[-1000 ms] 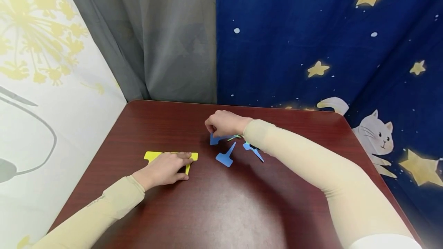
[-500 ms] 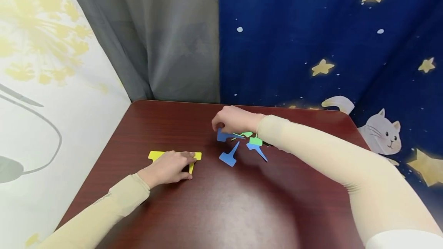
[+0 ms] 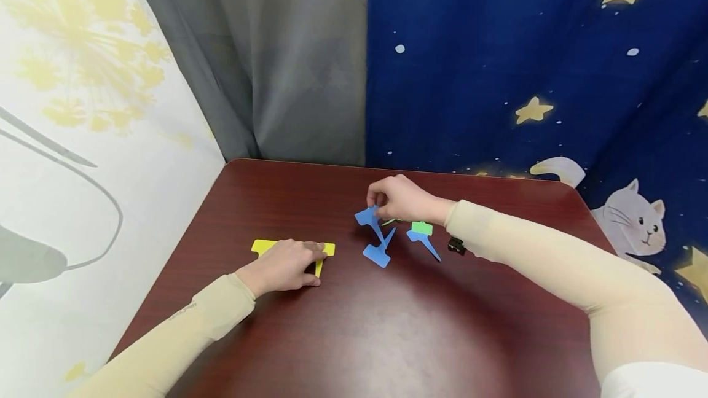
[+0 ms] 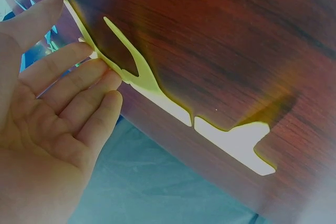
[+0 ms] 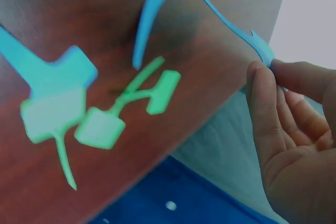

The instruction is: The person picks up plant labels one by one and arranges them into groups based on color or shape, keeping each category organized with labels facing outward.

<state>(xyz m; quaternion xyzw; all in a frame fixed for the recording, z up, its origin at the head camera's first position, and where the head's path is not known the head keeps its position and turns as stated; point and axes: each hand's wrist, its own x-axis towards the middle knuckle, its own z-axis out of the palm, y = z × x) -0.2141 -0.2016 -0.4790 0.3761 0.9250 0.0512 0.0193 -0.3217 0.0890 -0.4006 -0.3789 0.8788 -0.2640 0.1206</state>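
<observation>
In the head view my left hand (image 3: 284, 263) rests on a row of yellow T-shaped plant labels (image 3: 264, 246). The left wrist view shows the fingers fairly straight, touching one label, with other yellow labels (image 4: 231, 136) lined up beyond them. My right hand (image 3: 408, 199) pinches a blue plant label (image 3: 367, 217) between thumb and fingers, its stem slanting downward. Just below, another blue label (image 3: 377, 255) lies on the table. A third blue label (image 3: 421, 241) touches a green label (image 3: 422, 228); more green labels (image 5: 100, 128) lie close by in the right wrist view.
The dark reddish table (image 3: 354, 336) has rounded far corners. A small black object (image 3: 456, 245) lies beside my right sleeve. Behind the table hang a grey curtain (image 3: 310, 66) and a blue starry curtain (image 3: 470, 78); a white patterned wall hanging (image 3: 110, 158) stands at the left.
My right hand has raised the blue label from the pile, its stem swinging from sideways to downward over the lower blue label. The left hand stays on the yellow labels. The head view has shifted slightly.
</observation>
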